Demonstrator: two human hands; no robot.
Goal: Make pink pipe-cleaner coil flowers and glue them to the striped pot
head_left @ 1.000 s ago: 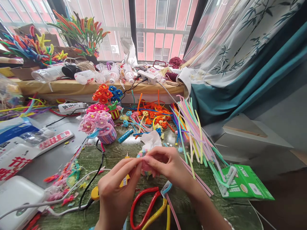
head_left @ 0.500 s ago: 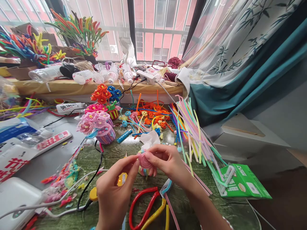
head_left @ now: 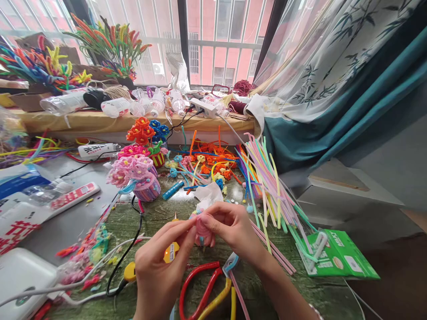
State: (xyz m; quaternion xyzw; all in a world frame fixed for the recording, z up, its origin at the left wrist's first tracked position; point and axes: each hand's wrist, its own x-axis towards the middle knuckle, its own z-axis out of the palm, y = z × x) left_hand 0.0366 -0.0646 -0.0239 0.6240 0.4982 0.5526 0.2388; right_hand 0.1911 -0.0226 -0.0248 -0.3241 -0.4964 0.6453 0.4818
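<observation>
From my remote seat, the weak spot is the small pink pipe-cleaner coil (head_left: 203, 229), held above the green-patterned tabletop (head_left: 150, 222). The left hand (head_left: 163, 266) and right hand (head_left: 233, 233) are both closed on it, pinching it at the fingertips, so one slack pinch could drop it into the clutter below. The black cable (head_left: 128, 249) beside the left wrist could snag if that arm swings out, and the loose pastel straws (head_left: 271, 195) near the right forearm could slide if knocked. My count: two hands, one coil, one crumpled tissue (head_left: 208, 196), two pipe-cleaner flower pots (head_left: 147, 189), one power strip (head_left: 203, 107), one remote control (head_left: 75, 195), and about five plastic bottles (head_left: 115, 106).
</observation>
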